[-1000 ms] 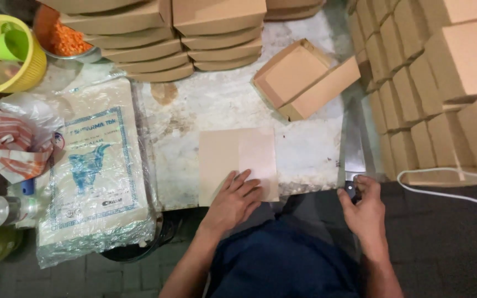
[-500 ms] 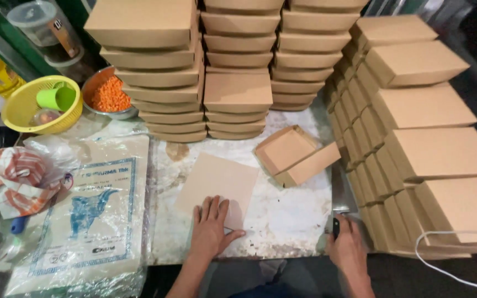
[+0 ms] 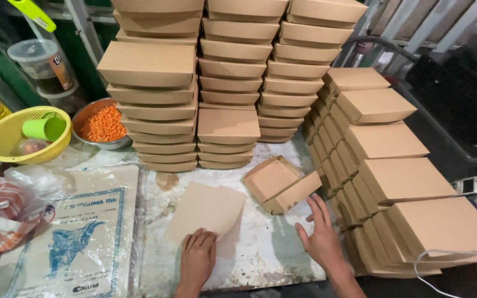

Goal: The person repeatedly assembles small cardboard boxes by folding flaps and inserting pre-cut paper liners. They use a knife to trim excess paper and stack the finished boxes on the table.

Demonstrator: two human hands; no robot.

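- A flat brown cardboard sheet [image 3: 205, 212] is being pressed down near the surface's [image 3: 271, 259] front edge by the left hand [image 3: 197, 256], fingers flat together.
- The right hand [image 3: 321, 234] is being held spread, empty, just beside the open cardboard box [image 3: 280, 185].

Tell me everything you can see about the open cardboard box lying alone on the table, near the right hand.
The open box is plain brown cardboard, a shallow tray with its hinged lid folded out beside it. It looks empty and sits askew on the worn white table, in front of the tall stacks of closed boxes. The right hand reaches toward the lid's near edge, fingers spread, very close to it; contact is unclear. The left hand rests on a flat cardboard sheet nearby.
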